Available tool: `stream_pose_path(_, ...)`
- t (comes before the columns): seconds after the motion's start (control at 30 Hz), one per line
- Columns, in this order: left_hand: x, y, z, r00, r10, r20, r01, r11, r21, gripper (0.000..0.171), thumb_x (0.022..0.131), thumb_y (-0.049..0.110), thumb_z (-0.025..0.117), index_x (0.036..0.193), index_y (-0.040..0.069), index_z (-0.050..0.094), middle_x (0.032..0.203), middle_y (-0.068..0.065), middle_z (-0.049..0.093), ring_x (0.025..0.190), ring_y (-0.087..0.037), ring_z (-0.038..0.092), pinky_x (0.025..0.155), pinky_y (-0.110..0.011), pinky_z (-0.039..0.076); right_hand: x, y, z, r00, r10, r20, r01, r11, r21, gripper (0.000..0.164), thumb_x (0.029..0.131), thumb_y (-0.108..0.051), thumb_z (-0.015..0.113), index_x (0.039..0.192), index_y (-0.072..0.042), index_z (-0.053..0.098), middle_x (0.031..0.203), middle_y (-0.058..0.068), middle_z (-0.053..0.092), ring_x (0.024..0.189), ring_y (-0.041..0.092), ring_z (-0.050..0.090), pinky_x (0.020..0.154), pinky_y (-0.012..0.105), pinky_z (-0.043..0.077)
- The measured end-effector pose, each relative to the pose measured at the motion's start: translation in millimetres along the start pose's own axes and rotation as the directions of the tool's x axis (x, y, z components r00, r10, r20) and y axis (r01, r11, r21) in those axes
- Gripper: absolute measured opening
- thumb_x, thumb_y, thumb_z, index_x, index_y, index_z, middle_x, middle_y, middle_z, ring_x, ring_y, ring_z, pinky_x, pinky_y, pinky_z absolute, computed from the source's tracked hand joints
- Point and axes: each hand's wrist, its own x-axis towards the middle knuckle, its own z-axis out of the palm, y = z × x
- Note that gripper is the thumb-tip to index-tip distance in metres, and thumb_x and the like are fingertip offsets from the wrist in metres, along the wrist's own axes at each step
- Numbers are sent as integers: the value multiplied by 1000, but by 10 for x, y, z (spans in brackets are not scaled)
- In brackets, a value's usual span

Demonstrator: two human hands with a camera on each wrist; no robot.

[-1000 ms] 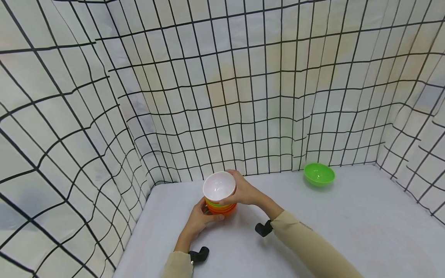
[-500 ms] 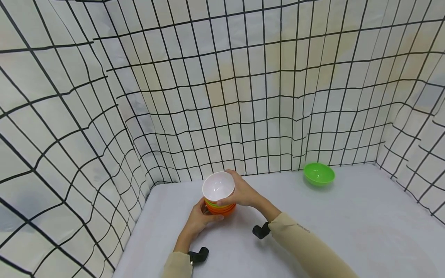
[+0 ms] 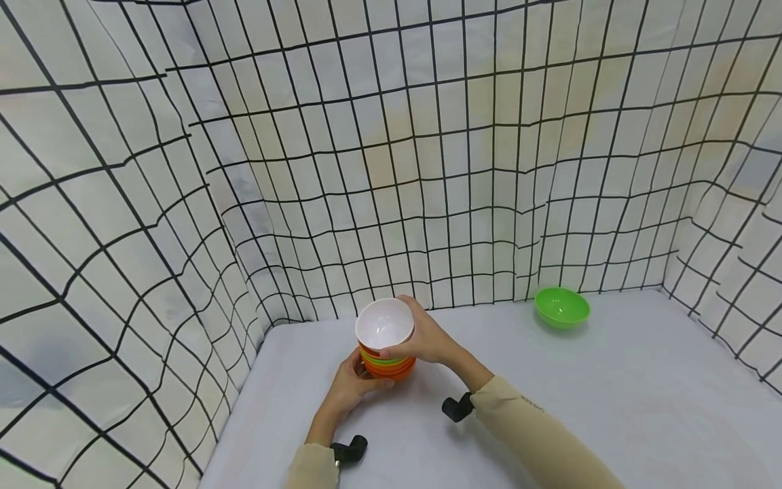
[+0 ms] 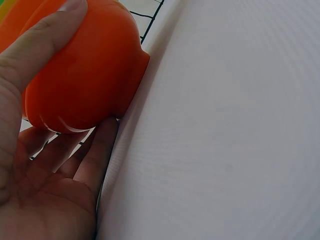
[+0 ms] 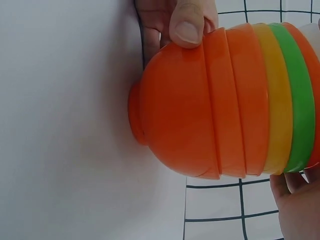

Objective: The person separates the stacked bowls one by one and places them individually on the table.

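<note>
A stack of nested bowls stands on the white table, with a white bowl [image 3: 385, 324] on top. Below the white one, the right wrist view shows an orange bowl [image 5: 306, 50], a green bowl [image 5: 299, 100], a yellow bowl [image 5: 279, 100] and several orange ones, the lowest orange bowl [image 5: 175, 110] resting on its foot. My left hand [image 3: 347, 388] holds that lowest bowl, thumb in front and fingers behind. Higher up, my right hand [image 3: 431, 337] grips the white bowl from the right; whether it also holds the orange one beneath is unclear.
A single green bowl [image 3: 561, 308] sits at the back right of the white table [image 3: 550, 394]. White walls with a black grid [image 3: 464, 170] enclose the back and both sides. Each wrist carries a black camera mount [image 3: 349, 449].
The white bowl has risen slightly in my right hand, and more of the orange bowl under it shows above the green rim. My left hand stays at the base of the stack.
</note>
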Motion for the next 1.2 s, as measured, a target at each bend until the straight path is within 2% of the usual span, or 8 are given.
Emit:
stream_pose_path(0.33,-18,36,-8,1000,0,0,0,1000,-24,81,75,24,93,145,21,52,143,-5,60,134,-30,57,114,-46,49,-6,-57,-27,1000,-20,-19,21,1000,24,112,72,-38,94,158,-19,25,148,5,52,129,27,58,106,51,54)
stream_pose_path(0.47,-17,36,-8,1000,-5,-1,5,1000,-27,80,75,23,93,144,21,52,143,-5,61,134,-28,57,114,-45,50,-11,-75,-40,999,-28,-30,29,998,51,107,73,-34,94,155,-20,28,147,3,51,129,27,57,106,51,54)
stream_pose_path(0.73,-15,24,-4,1000,-5,12,6,1000,-23,80,74,23,93,143,23,53,142,-2,61,133,-27,58,115,-46,49,-69,-170,-90,997,5,-82,2,996,87,109,72,-28,95,157,-19,28,147,4,51,128,29,58,105,51,54)
stream_pose_path(0.97,-15,13,5,1000,-15,21,15,1000,-27,82,74,26,93,144,23,52,143,-2,60,134,-27,58,115,-44,48,-116,-165,-176,989,-13,-147,29,994,108,108,72,-26,95,156,-20,29,147,6,50,126,29,58,104,50,56)
stream_pose_path(1.2,-22,59,5,1000,-4,16,5,1000,-30,82,74,23,93,144,21,51,144,-5,59,134,-28,57,115,-45,48,-173,-160,-288,985,-20,-172,43,991,128,108,71,-24,96,156,-24,29,148,6,48,128,31,57,104,49,57)
